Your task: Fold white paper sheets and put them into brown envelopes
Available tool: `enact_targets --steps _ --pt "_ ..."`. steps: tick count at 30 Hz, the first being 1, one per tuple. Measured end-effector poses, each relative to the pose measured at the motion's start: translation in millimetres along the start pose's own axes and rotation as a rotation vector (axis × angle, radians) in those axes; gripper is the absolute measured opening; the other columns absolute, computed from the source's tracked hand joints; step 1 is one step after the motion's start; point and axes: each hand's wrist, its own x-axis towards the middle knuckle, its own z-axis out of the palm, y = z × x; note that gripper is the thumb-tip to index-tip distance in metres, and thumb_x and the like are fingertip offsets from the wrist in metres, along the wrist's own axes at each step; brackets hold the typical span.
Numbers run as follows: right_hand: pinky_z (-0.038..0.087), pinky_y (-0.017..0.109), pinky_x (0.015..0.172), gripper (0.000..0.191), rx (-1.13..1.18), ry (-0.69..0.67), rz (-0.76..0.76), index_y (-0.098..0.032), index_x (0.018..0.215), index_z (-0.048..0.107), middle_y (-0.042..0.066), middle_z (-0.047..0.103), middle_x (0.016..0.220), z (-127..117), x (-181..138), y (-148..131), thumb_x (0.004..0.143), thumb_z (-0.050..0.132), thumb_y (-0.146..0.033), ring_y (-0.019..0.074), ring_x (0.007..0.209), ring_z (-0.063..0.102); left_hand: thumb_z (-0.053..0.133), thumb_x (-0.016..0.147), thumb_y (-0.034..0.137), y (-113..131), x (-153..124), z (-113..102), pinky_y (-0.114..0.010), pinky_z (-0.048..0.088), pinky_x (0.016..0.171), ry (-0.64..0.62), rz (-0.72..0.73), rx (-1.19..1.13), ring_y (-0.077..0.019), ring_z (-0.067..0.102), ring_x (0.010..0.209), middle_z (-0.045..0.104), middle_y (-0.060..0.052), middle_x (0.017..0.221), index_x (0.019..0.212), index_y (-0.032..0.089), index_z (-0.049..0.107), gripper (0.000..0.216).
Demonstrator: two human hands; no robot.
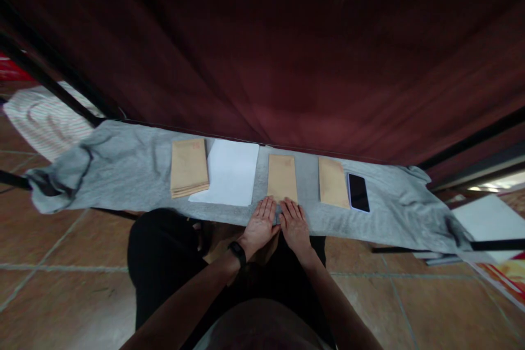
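In front of me a brown paper envelope (281, 175) lies flat on a grey cloth. My left hand (261, 220), with a black band on its wrist, rests its outstretched fingers on the near end of this envelope. Beside it my right hand (294, 224) presses flat on the same end, fingers straight. The thumbs nearly meet, and the envelope's near edge is partly covered by the fingers. To the left is a stack of brown envelopes (189, 167), overlapping white paper sheets (233, 172). Another brown envelope (332, 181) lies to the right.
A phone (358, 193) with a dark screen touches the right-hand envelope's side. The grey cloth (135, 158) covers a narrow bench. Dark red fabric (262, 54) hangs behind it, between black metal bars (53, 85). My knees are under the near edge.
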Motion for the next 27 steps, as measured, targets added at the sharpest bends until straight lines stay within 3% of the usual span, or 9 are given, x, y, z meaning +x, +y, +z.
enact_targets --steps 8,12,19,27 --pt "0.030 0.049 0.116 0.047 -0.020 0.021 0.050 -0.013 0.148 0.046 0.015 0.050 0.151 0 -7 13 0.105 0.036 -0.029 0.0267 0.139 0.044 0.056 0.093 0.052 2 2 -1 -0.050 0.026 0.121 -0.028 -0.003 0.034 -0.0372 0.026 0.149 0.032 -0.030 0.157 0.146 -0.001 0.040 0.077" --pt "0.030 0.050 0.117 0.046 -0.016 0.032 0.066 -0.014 0.146 0.048 0.015 0.051 0.150 2 -7 15 0.104 0.038 -0.029 0.0271 0.140 0.043 0.058 0.092 0.055 6 4 -4 -0.053 0.026 0.119 -0.049 -0.010 0.049 -0.0397 0.027 0.148 0.032 -0.029 0.157 0.149 0.006 0.039 0.077" --pt "0.031 0.047 0.117 0.045 -0.003 0.035 0.031 -0.008 0.143 0.050 0.017 0.047 0.152 5 -1 10 0.102 0.037 -0.021 0.0253 0.143 0.039 0.059 0.093 0.049 7 6 -9 -0.053 0.025 0.119 -0.071 -0.010 0.039 -0.0394 0.029 0.148 0.034 -0.030 0.156 0.150 0.007 0.039 0.074" --pt "0.033 0.048 0.116 0.046 0.059 0.040 0.046 -0.011 0.144 0.050 0.016 0.052 0.149 5 -1 11 0.102 0.035 -0.021 0.0244 0.141 0.043 0.058 0.092 0.039 10 5 -10 -0.056 0.025 0.119 -0.040 -0.055 -0.081 -0.0383 0.027 0.149 0.032 -0.024 0.159 0.147 0.010 0.043 0.064"
